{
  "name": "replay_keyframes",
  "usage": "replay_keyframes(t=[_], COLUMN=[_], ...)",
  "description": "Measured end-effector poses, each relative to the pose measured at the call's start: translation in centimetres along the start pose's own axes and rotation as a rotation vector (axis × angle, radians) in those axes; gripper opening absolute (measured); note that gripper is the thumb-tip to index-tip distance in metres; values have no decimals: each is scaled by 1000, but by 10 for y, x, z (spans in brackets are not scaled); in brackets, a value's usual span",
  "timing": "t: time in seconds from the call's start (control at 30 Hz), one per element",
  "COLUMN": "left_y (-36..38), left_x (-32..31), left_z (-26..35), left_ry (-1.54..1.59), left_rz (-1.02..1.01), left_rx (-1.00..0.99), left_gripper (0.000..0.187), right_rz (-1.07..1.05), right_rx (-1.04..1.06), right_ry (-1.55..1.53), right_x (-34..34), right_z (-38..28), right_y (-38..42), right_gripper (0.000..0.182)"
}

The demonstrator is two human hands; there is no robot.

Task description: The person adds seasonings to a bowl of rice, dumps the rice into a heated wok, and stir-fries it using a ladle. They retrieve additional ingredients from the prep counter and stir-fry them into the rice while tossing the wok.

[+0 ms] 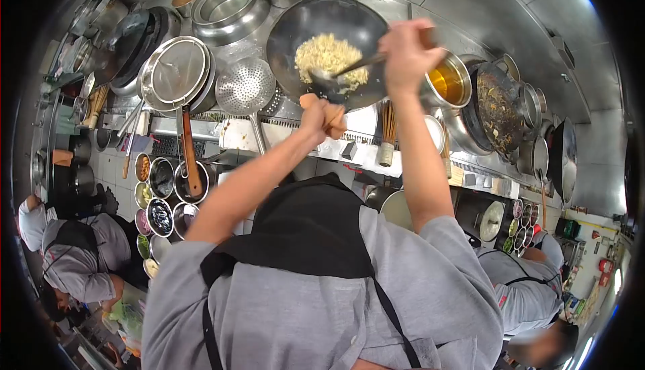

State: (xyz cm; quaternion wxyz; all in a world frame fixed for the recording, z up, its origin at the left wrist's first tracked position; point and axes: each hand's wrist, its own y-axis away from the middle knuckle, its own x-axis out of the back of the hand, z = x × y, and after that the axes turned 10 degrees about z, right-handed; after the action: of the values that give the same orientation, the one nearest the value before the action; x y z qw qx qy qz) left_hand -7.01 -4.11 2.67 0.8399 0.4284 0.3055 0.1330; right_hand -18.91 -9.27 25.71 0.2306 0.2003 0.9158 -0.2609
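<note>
A dark wok [289, 30] stands on the range in front of me, holding a pale yellow heap that looks like fried rice [329, 51]. My left hand [324, 116] is closed at the wok's near edge, gripping it there; the exact grip is partly hidden by the fingers. Above the wok's right side, my right hand [408, 57] is wrapped around the handle of a ladle [359, 65], blurred by motion. The ladle's dark head is down in the food, and its wooden handle end shows past my fist.
Left of the wok lie a perforated skimmer [245, 86] and a round mesh strainer [178, 71]. To the right are a pot of orange liquid [448, 81] and a food-crusted wok [497, 111]. A bamboo brush [387, 135] stands at the front edge. Co-workers [87, 252] [521, 282] are on both sides.
</note>
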Motion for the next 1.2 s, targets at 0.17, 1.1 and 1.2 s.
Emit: replay_keyframes(t=[0.17,1.1,1.2], left_y=[-64,-64,-44], left_x=[106,11,60], left_z=[-65,33,38], left_ry=[24,-127,-172], left_rz=[-116,-199,-528], left_rx=[165,-28,125], left_gripper=[24,40,53], right_rz=[-403,-605,-330], right_rx=[502,309,428], right_ry=[184,-218,-260], right_x=[3,-16,12], right_z=[2,-170,-84], right_y=[11,-43,-6], right_gripper=[22,72,74])
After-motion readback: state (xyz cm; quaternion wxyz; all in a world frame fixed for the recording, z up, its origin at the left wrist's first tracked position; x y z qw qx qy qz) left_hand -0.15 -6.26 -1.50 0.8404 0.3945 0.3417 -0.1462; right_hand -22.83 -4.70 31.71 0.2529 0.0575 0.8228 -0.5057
